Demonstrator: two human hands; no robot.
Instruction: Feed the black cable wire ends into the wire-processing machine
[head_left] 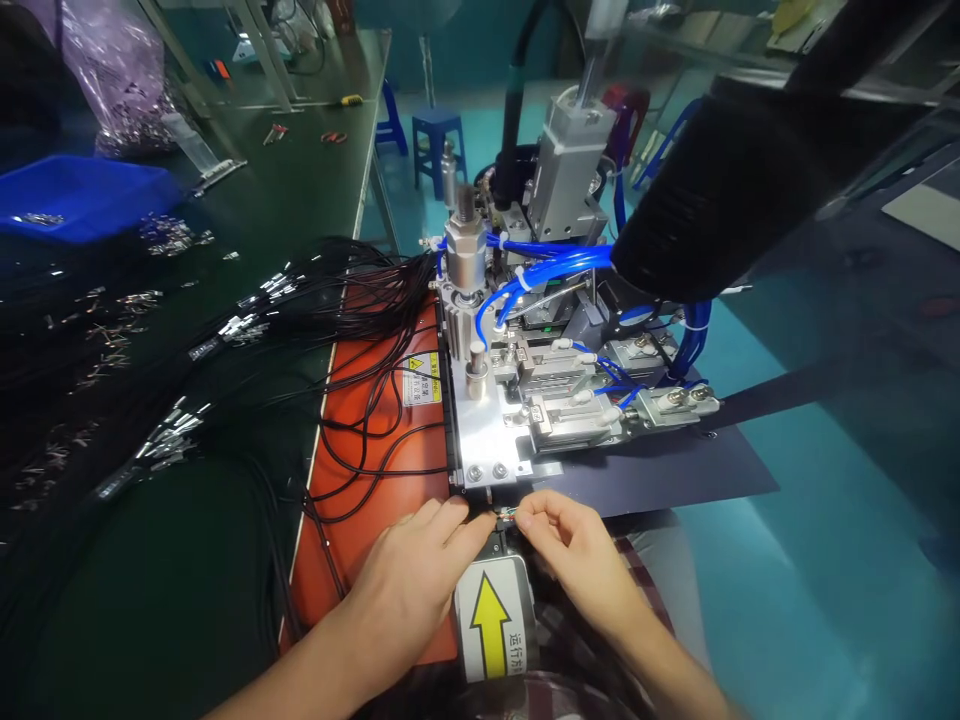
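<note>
1. Wires [508, 515]: fine and coloured, lower centre of the frame, between my fingertips, just below the machine's [487, 440] front plate.
2. My right hand [581, 550]: thumb and forefinger brought together, pinching the wires.
3. My left hand [409, 560]: fingers bent over, thumb tip beside the wires; whether it grips anything beneath, I cannot tell.
4. Possible faults: strands this thin could splay or cross should my pinch slacken; a hard tug might bend or break one. Were the machine to move, fingers so near it could be caught.
5. Black cables [367, 420], left of centre: looped across the red panel [356, 540] near my left hand; a loop snagged by that wrist could jerk my grip.
6. Obstructions: the blue tubes [559, 265], centre, and black cylinder [697, 200], upper right, crowd the space above the machine.
7. Surroundings: arrow label [491, 625], bottom centre, between my forearms; blue tray [97, 185], upper left; stool [439, 125], top centre.
</note>
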